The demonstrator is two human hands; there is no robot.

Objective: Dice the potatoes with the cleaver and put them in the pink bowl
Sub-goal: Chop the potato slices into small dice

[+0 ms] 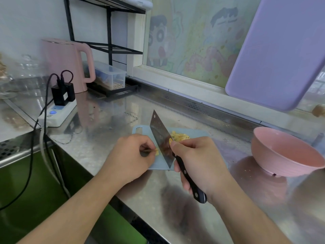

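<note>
A stainless steel surface (112,110) is running under a window with cartoon drawings. The right hand (198,161) is wrapping its grip tightly around the cleaver's (161,136) black handle, blade resting edge-down on the pale blue cutting board (159,163). At the blade's 9 o'clock, the left hand (131,155) is pinching a small potato piece (156,151) with curled fingertips. A pile of diced potato (179,135) is lying on the board at the blade's 2 o'clock. The pink bowl (281,154) is sitting well apart at 3 o'clock. A pink kettle (66,62) and power strip (58,113) are standing toward 10 o'clock.
</note>
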